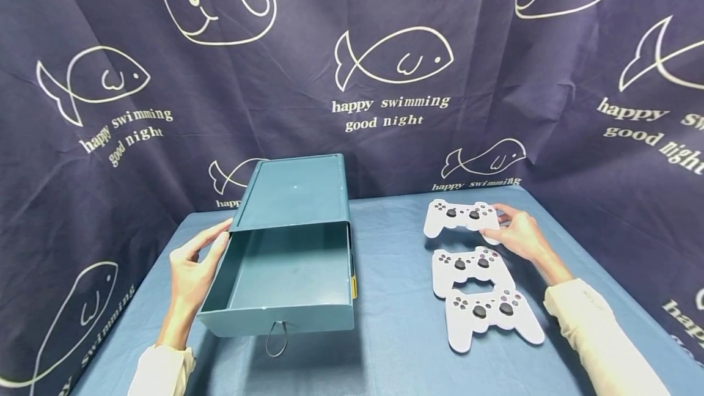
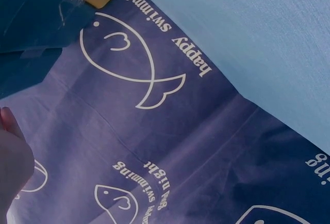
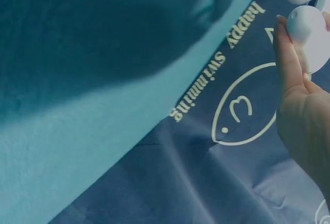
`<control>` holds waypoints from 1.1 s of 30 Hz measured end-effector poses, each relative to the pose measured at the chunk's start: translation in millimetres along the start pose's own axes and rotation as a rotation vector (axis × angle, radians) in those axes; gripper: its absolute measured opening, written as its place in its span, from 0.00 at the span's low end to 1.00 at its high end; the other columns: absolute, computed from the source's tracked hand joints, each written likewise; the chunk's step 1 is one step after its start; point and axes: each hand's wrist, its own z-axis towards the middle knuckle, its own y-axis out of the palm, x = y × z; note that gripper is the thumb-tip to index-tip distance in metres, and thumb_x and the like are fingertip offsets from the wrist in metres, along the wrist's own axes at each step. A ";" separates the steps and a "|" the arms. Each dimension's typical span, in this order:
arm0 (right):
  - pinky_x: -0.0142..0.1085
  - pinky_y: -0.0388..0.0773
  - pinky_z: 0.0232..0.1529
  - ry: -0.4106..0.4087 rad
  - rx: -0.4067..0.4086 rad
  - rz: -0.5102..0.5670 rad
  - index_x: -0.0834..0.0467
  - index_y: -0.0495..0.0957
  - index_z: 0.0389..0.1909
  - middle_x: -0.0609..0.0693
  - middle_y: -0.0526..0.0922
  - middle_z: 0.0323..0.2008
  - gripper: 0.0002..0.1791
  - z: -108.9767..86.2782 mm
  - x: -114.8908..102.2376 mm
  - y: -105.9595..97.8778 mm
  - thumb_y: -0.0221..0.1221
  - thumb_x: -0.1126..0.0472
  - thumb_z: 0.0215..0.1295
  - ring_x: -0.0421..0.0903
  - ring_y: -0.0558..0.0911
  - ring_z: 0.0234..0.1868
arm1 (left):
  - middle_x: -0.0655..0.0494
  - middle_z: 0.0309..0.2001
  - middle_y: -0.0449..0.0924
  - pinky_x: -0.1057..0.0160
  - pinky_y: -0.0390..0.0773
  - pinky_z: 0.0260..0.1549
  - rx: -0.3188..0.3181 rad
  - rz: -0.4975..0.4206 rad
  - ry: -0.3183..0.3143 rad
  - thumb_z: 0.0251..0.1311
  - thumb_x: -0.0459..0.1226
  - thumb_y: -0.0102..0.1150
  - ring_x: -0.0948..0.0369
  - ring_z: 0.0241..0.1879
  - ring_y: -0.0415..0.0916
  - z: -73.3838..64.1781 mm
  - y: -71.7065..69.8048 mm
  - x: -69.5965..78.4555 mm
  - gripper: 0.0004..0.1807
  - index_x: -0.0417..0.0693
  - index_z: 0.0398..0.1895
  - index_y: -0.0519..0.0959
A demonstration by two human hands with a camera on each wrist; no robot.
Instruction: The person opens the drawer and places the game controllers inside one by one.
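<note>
A teal drawer box stands left of the middle in the head view, its drawer pulled out toward me and bare inside. My left hand touches the box's left side near the front corner, fingers fairly straight; only part of it shows in the left wrist view. At the right, my right hand pinches the right grip of a white game controller, held up just above the cloth. The right wrist view shows fingers round that white grip. Two more white controllers, one behind and one in front, overlap nearer to me.
A wire loop hangs from the drawer's front. Something yellow sits at the box's right side. Blue cloth covers the table, and a dark curtain with fish drawings encloses the back and sides.
</note>
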 end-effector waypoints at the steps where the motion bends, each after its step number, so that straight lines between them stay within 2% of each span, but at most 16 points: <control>1: 0.45 0.79 0.40 -0.001 -0.001 -0.001 0.69 0.73 0.65 0.70 0.85 0.44 0.37 -0.6 -2.5 -1.6 0.73 0.55 0.60 0.64 0.84 0.46 | 0.62 0.50 0.88 0.69 0.78 0.51 0.001 0.002 0.002 0.64 0.19 0.61 0.67 0.50 0.85 0.1 -0.2 -0.6 0.16 0.32 0.54 0.85; 8: 0.44 0.80 0.40 0.001 -0.016 0.004 0.67 0.73 0.66 0.69 0.85 0.45 0.37 -9.8 -20.6 -7.6 0.73 0.53 0.60 0.63 0.85 0.46 | 0.61 0.50 0.88 0.69 0.78 0.52 0.000 0.006 -0.004 0.65 0.21 0.61 0.67 0.50 0.84 1.7 -0.7 -0.3 0.16 0.32 0.55 0.85; 16: 0.48 0.79 0.47 0.015 -0.029 0.039 0.65 0.73 0.67 0.70 0.85 0.48 0.37 -22.0 -50.2 -9.7 0.72 0.53 0.61 0.64 0.84 0.51 | 0.58 0.50 0.88 0.70 0.77 0.52 0.000 0.010 -0.008 0.65 0.21 0.62 0.67 0.50 0.84 0.9 -0.5 -0.5 0.16 0.33 0.54 0.85; 25: 0.28 0.78 0.40 -0.007 -0.034 0.118 0.64 0.71 0.70 0.69 0.83 0.52 0.38 -35.3 -80.9 -17.6 0.72 0.54 0.63 0.62 0.85 0.51 | 0.55 0.50 0.88 0.70 0.77 0.52 0.013 0.005 0.006 0.64 0.21 0.61 0.67 0.50 0.84 0.6 -0.5 -0.3 0.15 0.31 0.54 0.85; 29: 0.28 0.80 0.38 -0.011 -0.043 0.187 0.65 0.70 0.71 0.69 0.82 0.52 0.38 -41.6 -96.0 -20.4 0.72 0.57 0.62 0.61 0.86 0.50 | 0.55 0.50 0.88 0.69 0.78 0.52 0.008 0.008 0.004 0.64 0.21 0.61 0.67 0.50 0.84 0.6 -0.2 -0.4 0.15 0.31 0.54 0.85; 33: 0.29 0.82 0.37 -0.011 -0.064 0.265 0.65 0.69 0.72 0.69 0.80 0.54 0.39 -48.7 -110.2 -22.8 0.72 0.60 0.63 0.52 0.89 0.45 | 0.55 0.50 0.88 0.69 0.77 0.52 0.007 0.004 0.005 0.65 0.21 0.61 0.67 0.49 0.84 0.8 0.4 -1.1 0.15 0.31 0.54 0.85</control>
